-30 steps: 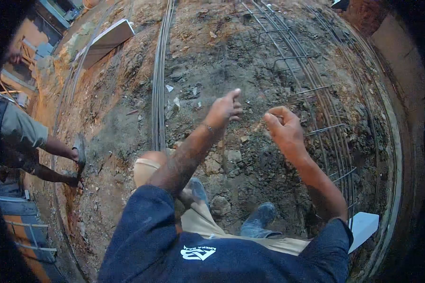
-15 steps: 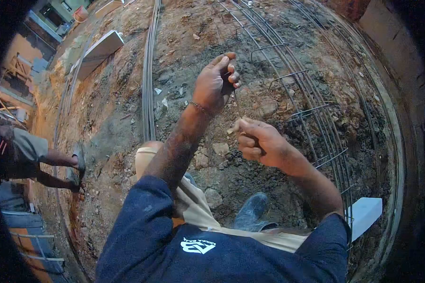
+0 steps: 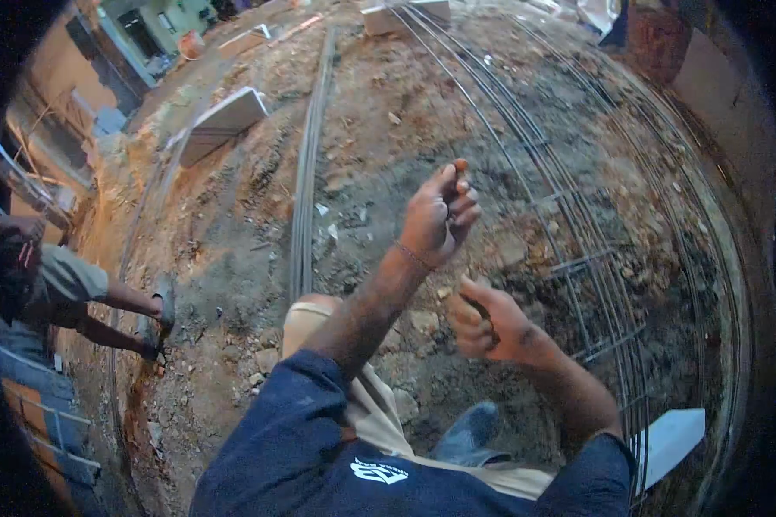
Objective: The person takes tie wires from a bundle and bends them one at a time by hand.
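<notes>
My left hand (image 3: 441, 217) is raised over the muddy ground, fingers curled and thumb pressed towards the forefinger. Lower and to its right, my right hand (image 3: 494, 320) is closed, its thumb laid along the bent forefinger. Whatever is pinched in either hand is too thin or blurred to make out. The two hands are apart. Just right of them runs a long rebar cage (image 3: 569, 207) of steel bars with bent stirrups (image 3: 581, 261) across it; neither hand touches it.
A bundle of straight steel bars (image 3: 312, 172) lies left of my arms. White-topped blocks stand at the upper left (image 3: 224, 127) and lower right (image 3: 669, 448). My boot (image 3: 466, 431) rests among stones. At far left another person's legs (image 3: 116, 297) show.
The view has tipped upward, so the ground and bars sit lower in the picture. Both hands stay closed and appear lower and further right. A thin dark strand below my left hand no longer shows clearly.
</notes>
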### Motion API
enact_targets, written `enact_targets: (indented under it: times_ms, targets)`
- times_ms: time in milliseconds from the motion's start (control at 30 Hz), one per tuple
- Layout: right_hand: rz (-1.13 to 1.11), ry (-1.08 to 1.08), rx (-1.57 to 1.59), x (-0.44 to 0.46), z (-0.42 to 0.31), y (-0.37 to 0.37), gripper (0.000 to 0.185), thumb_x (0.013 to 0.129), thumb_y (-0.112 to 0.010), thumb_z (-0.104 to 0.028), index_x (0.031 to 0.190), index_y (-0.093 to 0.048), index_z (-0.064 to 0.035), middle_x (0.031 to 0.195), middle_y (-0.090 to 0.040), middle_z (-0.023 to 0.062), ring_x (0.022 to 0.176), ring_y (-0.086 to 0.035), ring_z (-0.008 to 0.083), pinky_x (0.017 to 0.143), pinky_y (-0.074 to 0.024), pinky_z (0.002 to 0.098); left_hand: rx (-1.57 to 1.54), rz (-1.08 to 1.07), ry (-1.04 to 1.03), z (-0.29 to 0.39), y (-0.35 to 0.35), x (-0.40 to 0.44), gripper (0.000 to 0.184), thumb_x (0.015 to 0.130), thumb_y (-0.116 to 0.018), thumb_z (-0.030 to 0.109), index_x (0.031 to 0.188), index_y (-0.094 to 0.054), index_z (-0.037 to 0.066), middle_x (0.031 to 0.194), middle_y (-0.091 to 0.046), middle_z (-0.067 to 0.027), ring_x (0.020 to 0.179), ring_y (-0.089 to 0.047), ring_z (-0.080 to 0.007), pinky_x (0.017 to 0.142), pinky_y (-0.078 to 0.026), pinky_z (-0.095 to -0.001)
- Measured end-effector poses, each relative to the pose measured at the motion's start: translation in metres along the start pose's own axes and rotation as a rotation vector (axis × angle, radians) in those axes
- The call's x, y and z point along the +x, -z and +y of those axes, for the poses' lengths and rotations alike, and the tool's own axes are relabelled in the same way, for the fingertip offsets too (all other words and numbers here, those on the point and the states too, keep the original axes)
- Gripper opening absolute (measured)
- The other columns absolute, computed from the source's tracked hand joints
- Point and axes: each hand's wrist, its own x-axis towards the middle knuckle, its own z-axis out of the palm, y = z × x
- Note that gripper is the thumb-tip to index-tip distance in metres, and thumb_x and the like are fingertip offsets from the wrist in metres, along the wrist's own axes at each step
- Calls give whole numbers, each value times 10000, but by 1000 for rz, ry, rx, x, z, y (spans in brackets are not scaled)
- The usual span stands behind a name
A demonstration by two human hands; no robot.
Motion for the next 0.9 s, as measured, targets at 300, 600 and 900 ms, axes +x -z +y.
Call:
enact_targets:
  times_ms: [300,600,900]
  targets:
    - [-438,897,108,-51,-49,-64,357,942,-325,-338,701,-430,-97,491,-303,6,372,-205,113,389,-216,284,-307,-7,-159,18,8,1,412,946,-316,372,832,-530,39,831,-615,-102,926,-593,-268,944,-425,-445]
    - [182,1863,-189,-43,-102,-65,323,927,-411,-147,1239,-372,-72,722,-430,43,621,-385,116,547,-330,248,-145,2,-103,-20,-11,-13,410,944,-287,405,794,-462,66,910,-575,-138,1039,-533,-309,950,-408,-454]
    - [1022,839,-1125,1,-64,69,196,924,-435,-220,938,-516,-42,631,-513,40,541,-467,118,513,-394,267,348,107,-212,-19,-11,-17,452,896,-326,538,721,-351,122,571,-317,-2,496,-357,-155,516,-375,-312]
